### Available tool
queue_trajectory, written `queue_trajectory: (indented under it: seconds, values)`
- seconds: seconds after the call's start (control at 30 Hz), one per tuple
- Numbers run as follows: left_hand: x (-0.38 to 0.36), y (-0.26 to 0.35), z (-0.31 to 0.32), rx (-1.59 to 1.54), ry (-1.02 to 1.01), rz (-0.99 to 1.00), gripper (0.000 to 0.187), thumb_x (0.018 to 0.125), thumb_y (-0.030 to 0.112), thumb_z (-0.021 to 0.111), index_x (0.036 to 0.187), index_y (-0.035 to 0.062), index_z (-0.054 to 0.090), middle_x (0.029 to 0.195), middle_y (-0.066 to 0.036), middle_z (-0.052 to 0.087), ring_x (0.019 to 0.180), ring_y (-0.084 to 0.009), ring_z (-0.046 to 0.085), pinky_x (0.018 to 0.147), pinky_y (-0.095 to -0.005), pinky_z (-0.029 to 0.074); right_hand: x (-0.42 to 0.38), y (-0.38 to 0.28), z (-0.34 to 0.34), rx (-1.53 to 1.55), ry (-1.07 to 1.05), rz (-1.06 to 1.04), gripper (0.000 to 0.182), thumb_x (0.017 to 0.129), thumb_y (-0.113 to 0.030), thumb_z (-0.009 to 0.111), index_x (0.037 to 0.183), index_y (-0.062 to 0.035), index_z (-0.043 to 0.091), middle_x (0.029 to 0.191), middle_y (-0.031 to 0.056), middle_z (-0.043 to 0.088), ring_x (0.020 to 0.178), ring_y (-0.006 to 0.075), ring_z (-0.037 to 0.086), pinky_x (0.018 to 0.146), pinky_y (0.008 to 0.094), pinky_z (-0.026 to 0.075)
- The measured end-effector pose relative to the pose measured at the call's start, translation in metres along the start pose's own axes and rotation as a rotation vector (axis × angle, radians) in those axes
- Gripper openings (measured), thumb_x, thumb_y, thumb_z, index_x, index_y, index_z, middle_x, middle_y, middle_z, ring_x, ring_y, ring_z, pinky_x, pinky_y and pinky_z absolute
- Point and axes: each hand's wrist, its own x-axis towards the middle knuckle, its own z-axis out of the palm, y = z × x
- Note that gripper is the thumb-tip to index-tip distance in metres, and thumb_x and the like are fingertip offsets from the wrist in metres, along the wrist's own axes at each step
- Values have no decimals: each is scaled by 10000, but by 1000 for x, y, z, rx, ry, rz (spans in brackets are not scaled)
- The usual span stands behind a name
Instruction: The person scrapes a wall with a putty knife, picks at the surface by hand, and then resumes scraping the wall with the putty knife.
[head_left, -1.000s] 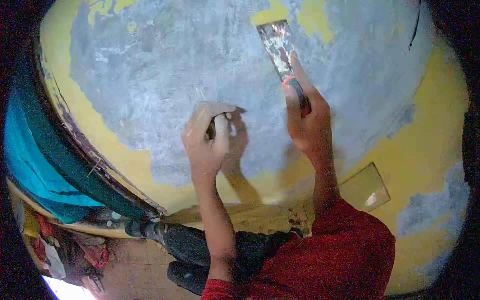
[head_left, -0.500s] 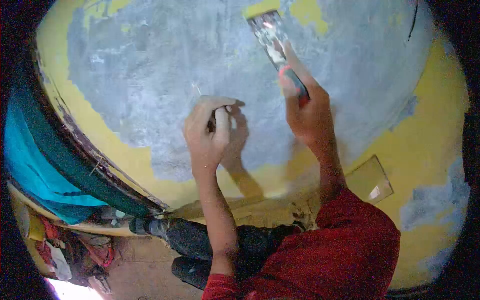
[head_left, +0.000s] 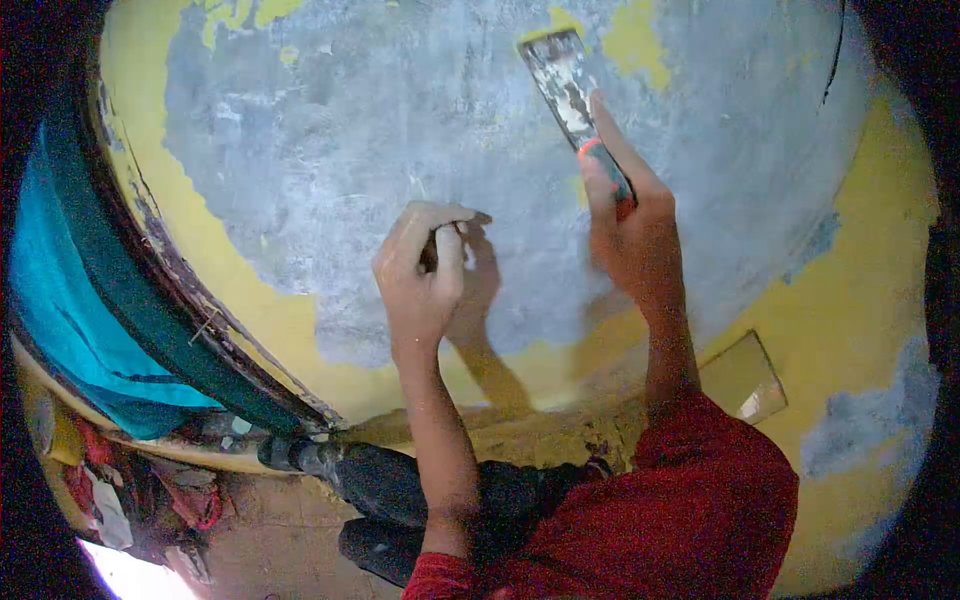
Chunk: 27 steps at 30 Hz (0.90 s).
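Note:
My right hand grips a putty knife by its red and dark handle, index finger stretched along the blade. White smears cover the broad metal blade, which lies against or just in front of the wall, near a yellow patch. The wall is grey-blue and mottled with a ragged yellow border. Lower and to the left, my left hand is curled, thumb and fingers closed together. Something dark shows between them and a thin pale edge sticks out above, too small to identify. Its shadow falls on the wall beside it.
On the left, a teal cloth hangs by a dark frame edge. A rectangular panel is set in the yellow wall at right. Cluttered items lie at lower left on the brown floor, near my dark-trousered legs.
The view has shifted slightly, so the wall and cloth appear further right. The putty knife and right hand appear a little right and lower. Both hands keep their grips.

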Motion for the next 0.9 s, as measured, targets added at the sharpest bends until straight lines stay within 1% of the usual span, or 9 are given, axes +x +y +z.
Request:
queue_trajectory:
  seconds: [0.1, 0.17, 0.4, 0.47, 0.6, 0.67, 0.7, 0.77, 0.9]
  values:
    - [-5, 2, 3, -30, -11, -71, 206, 882, -62, 535, 916, 28, 718, 829, -90, 688, 706, -165, 650, 632, -294, 495, -3, -1, 0, -69, 67, -106, 508, 1057, -201, 540, 1544, -69, 480, 1299, 137, 704, 771, 72, 510, 717, 240, 487]
    - [-6, 4, 3, -16, -5, -47, 199, 883, -64, 541, 917, 26, 716, 831, -90, 689, 706, -166, 650, 632, -295, 495, -10, -6, -3, -56, -25, 59, 501, 1056, -189, 529, 1542, -75, 485, 1320, 151, 697, 823, 76, 551, 759, 256, 504]
    - [-5, -1, 5, -10, -7, -34, 183, 881, -66, 563, 923, 22, 718, 831, -94, 687, 707, -171, 650, 621, -294, 492, -5, -4, -2, -76, 49, -84, 493, 1055, -191, 524, 1535, -84, 502, 1368, 196, 666, 977, 132, 645, 874, 300, 518]
    - [-4, 1, 5, -12, -5, 10, 193, 881, -70, 560, 928, 22, 722, 828, -94, 686, 703, -172, 650, 613, -288, 487, -8, -11, -3, 6, -49, 99, 501, 1053, -184, 519, 1535, -49, 486, 1443, 212, 609, 1206, 228, 661, 990, 337, 499]
    - [0, 1, 3, 3, 4, -25, 191, 880, -69, 565, 927, 26, 724, 825, -88, 685, 697, -166, 650, 606, -286, 483, 4, 5, 0, -82, -6, -105, 501, 1058, -187, 514, 1535, -37, 478, 1432, 210, 618, 1222, 241, 658, 999, 339, 495]
    - [-6, 1, 6, -15, -13, -62, 194, 878, -70, 566, 925, 29, 725, 825, -84, 685, 688, -162, 649, 600, -284, 482, 4, 6, 8, -65, 84, -146, 500, 1061, -197, 522, 1539, -55, 484, 1359, 185, 674, 936, 150, 649, 854, 303, 521]
    - [-5, -1, 7, -5, -8, -27, 196, 879, -69, 564, 924, 31, 727, 825, -79, 686, 675, -156, 648, 593, -281, 482, -2, 9, 6, -65, 84, -142, 500, 1061, -197, 522, 1539, -55, 484, 1359, 185, 674, 936, 150, 649, 854, 303, 521]
    - [-3, -4, 3, 17, 6, 24, 199, 881, -67, 562, 923, 33, 729, 825, -75, 686, 662, -151, 646, 587, -278, 482, -15, 12, 1, 26, 13, -4, 504, 1066, -214, 526, 1546, -68, 477, 1328, 154, 699, 742, 90, 503, 696, 258, 488]
    - [-4, 0, 5, -33, -6, -48, 200, 892, -55, 550, 923, 32, 728, 832, -71, 690, 643, -144, 643, 570, -276, 481, -9, 15, -2, -85, 17, -31, 506, 1069, -218, 529, 1551, -72, 470, 1353, 123, 693, 679, 64, 436, 620, 224, 440]
